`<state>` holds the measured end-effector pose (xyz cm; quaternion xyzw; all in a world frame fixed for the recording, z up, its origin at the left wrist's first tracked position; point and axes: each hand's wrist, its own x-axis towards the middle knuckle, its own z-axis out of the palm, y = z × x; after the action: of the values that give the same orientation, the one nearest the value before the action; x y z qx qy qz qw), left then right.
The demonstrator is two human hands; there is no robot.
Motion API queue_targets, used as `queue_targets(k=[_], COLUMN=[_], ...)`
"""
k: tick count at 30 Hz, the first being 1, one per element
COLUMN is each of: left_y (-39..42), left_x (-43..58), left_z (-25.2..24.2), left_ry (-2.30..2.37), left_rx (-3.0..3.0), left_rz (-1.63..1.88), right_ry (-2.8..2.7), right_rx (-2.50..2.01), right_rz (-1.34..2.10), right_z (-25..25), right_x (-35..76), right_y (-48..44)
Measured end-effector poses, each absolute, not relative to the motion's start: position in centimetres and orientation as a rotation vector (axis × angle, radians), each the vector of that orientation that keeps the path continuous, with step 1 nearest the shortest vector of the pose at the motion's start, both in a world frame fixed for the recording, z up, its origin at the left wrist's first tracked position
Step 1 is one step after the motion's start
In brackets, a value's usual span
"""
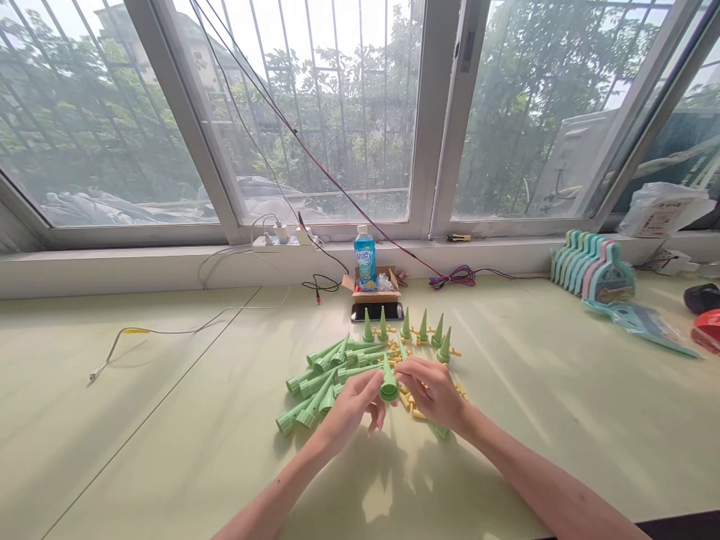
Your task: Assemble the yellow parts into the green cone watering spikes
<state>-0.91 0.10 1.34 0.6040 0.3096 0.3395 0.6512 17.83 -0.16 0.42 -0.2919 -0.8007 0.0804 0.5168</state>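
A light green hollow plastic cone (388, 384) is pinched in my left hand (349, 411), its wide open end facing me. My right hand (437, 391) is closed just right of that cone, fingertips pressed together. Whatever those fingertips hold, if anything, is hidden. Loose green cones (316, 384) lie heaped beyond and left of my left hand. Small yellow plastic pieces (415, 409) are scattered under and around my right hand. Behind both hands, several upright green cones (423, 328) stand in a curved row, with yellow pieces sticking out near their bases.
A black phone (376, 312) lies before a small cardboard box (373, 297) holding a blue bottle (365, 261). Coiled cables (454, 277) run along the window side. Pastel paddle-shaped plastic pieces (593, 266) stand at the right. A thin grey cable (185, 332) crosses the table's left part.
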Motion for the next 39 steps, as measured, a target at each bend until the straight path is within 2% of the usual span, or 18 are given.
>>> queue_targets(k=[31, 39], left_y=[-0.3, -0.5], left_x=[-0.7, -0.5], left_z=[1.0, 0.7], left_ry=[0.915, 0.946], left_rx=[1.757, 1.747], left_rz=[0.929, 0.938], right_ry=[-1.905, -1.861], right_rx=[-0.867, -0.878], right_rz=[0.349, 0.297], right_z=[-0.2, -0.3], right_x=[17.8, 17.9], right_y=[0.0, 0.2])
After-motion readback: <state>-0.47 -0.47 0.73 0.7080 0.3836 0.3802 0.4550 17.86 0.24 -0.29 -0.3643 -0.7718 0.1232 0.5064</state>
